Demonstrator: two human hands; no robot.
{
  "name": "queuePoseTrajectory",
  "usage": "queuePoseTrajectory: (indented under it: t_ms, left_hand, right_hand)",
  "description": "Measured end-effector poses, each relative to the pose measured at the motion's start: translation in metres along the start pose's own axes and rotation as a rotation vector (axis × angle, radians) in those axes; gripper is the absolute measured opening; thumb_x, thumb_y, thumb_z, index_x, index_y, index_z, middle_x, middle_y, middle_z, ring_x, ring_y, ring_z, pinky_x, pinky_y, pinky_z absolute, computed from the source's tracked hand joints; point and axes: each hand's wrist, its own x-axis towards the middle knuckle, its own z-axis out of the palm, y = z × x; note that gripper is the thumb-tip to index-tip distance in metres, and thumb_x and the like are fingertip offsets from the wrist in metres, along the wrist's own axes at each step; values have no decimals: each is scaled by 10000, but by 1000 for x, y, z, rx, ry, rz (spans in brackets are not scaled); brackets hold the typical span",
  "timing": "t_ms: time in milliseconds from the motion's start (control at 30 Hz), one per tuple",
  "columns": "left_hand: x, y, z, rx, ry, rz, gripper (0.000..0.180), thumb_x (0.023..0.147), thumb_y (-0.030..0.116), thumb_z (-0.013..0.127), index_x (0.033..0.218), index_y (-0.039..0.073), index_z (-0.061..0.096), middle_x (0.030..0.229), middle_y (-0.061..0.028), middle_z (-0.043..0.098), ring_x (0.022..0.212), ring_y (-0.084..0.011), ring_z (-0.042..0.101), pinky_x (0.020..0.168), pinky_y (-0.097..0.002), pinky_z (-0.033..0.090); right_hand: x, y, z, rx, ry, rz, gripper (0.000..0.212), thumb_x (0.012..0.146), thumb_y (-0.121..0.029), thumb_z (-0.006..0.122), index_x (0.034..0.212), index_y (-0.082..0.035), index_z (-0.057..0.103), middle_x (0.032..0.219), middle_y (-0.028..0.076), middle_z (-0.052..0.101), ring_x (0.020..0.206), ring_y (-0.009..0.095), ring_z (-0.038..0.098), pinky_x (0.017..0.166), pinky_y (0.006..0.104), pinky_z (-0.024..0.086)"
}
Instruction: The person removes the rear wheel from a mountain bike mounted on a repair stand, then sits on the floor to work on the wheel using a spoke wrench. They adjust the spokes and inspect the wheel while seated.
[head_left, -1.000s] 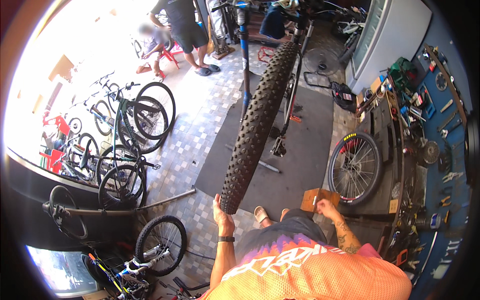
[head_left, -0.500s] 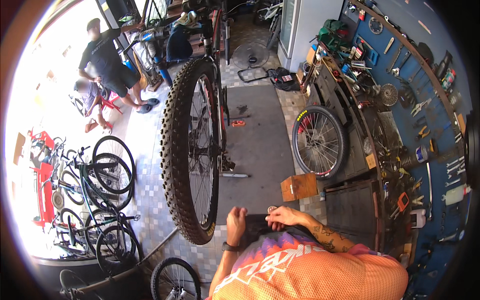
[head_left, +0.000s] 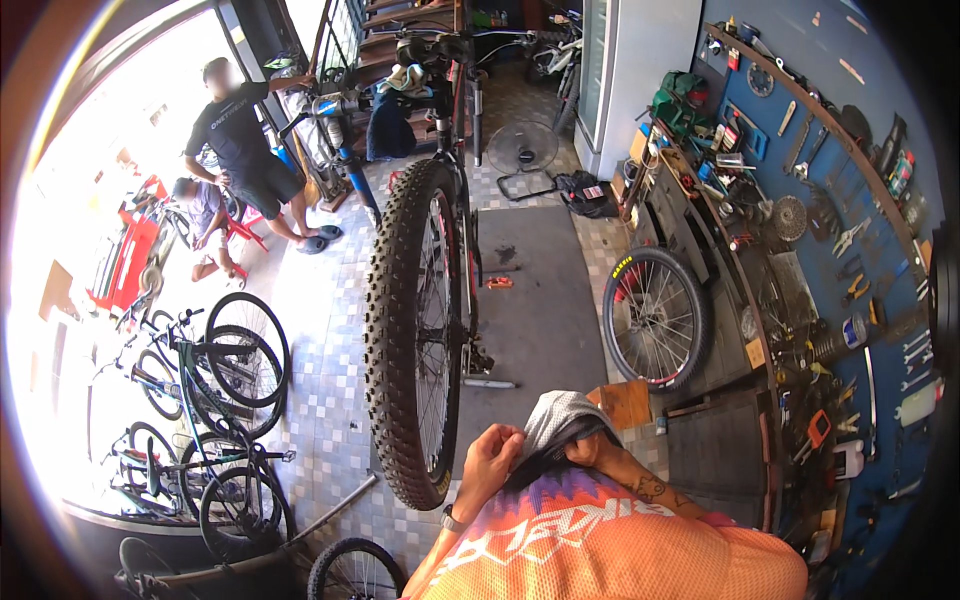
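Observation:
At the front of my orange and purple jersey (head_left: 560,530), both hands are closed on its lower hem (head_left: 562,418). The hem is bunched and lifted, showing light grey and black fabric. My left hand (head_left: 490,460) pinches the left side of it, with a watch on the wrist. My right hand (head_left: 597,452) grips the other side, its fingertips partly hidden in the folds. Just left of my left hand stands a bicycle wheel with a fat knobbly tyre (head_left: 392,330), mounted on a raised bike. A wooden box (head_left: 625,402) lies beyond my right hand.
A loose wheel (head_left: 655,318) leans on the workbench drawers (head_left: 690,235) at right, below a blue tool wall (head_left: 800,130). A grey mat (head_left: 545,320) covers the floor, with a metal tube (head_left: 490,383) on it. Parked bicycles (head_left: 215,430) and a standing person (head_left: 240,135) are at left.
My hands have raised the hem, and its light grey fabric now shows between them. The right hand has closed into a grip. The whole view has shifted, so surroundings appear lower and further right.

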Motion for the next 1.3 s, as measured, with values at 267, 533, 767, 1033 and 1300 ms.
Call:
queuePoseTrajectory:
  t_ms: [267,533,767,1033,1300]
  left_hand:
    - [-15,25,2,83,0,30,276,1053,218,645,1226,7,688,1034,-88,744,933,-132,681,851,-303,550]
    - [-64,93,-13,78,-105,59,351,1084,249,627,1309,-19,643,1185,-116,737,1082,-180,696,973,-333,537]
    - [-105,93,-31,5,-172,243,365,1058,254,668,1281,-34,656,1204,-130,732,1123,-216,697,1017,-356,520]
    - [-158,98,-92,-434,91,940,317,1001,236,718,1059,-73,677,825,-203,699,673,-294,670,604,-413,561]
    - [-159,129,-109,-123,407,779,301,980,222,761,1047,-66,705,828,-162,705,753,-214,668,685,-335,526]
  right_hand:
    - [11,31,33,153,-356,449,400,906,-283,634,1162,15,710,1128,224,737,1071,393,703,963,477,541]
    - [52,-11,7,319,-1382,561,550,977,-463,588,1343,-71,710,1261,170,748,1188,313,700,1027,434,525]
    - [136,-43,-32,575,-1336,432,501,1009,-461,606,1294,-64,719,1209,125,747,1121,234,701,959,383,537]
    - [194,-147,-94,1538,-1406,-483,388,1014,-353,686,1299,-90,670,1189,101,699,1042,243,692,897,362,546]
    - [229,-201,-129,1307,-738,-424,134,956,-42,774,1062,-18,695,1078,149,749,911,273,734,773,378,602]
